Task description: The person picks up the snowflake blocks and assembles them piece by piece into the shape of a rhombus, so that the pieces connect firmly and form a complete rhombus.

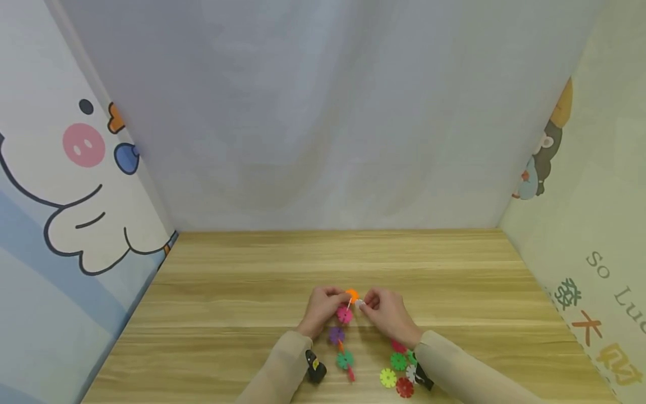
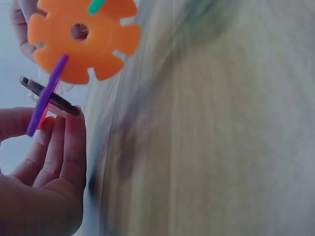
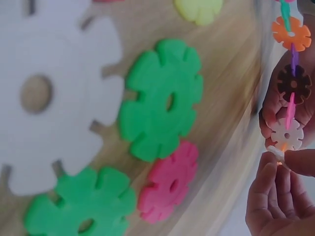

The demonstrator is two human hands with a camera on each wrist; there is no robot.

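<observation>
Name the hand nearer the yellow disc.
Right. The right hand is beyond the yellow disc; the left hand is also beyond it, but farther off to its left.

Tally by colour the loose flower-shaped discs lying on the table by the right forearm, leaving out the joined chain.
Green discs: 2
Pink disc: 1
White disc: 1
Yellow disc: 1
Red disc: 1
Total in view: 6

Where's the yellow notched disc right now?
In the head view, the yellow disc lies on the table, low and right of centre, just left of the red disc.
</observation>
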